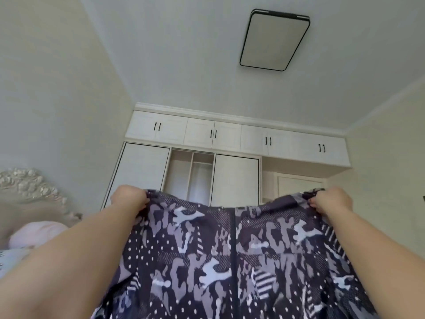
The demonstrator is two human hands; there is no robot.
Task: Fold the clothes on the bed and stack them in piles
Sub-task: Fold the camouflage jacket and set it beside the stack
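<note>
Purple patterned fabric, camouflage shapes and white dots with a dark zip running down its middle, is hanging from my raised arms: I am holding a jacket [230, 249] up in front of me by its top edge, well above the bed. My left hand [128, 199] is pinching one upper corner, fingers curled round the cloth, and my right hand [331, 201] is gripping the other corner the same way. I am keeping the two hands wide apart, most likely so the garment is hanging flat and I can find its shape before laying it down to fold. The bottom of the jacket is running out of view, so I cannot tell whether it is touching the bed. To my left an ornate headboard [27, 185] and a pale pink pillow [36, 233] are showing. Beyond the jacket a white wardrobe [230, 139] is standing with one section open, and a rectangular lamp [274, 40] is sitting on the ceiling.
</note>
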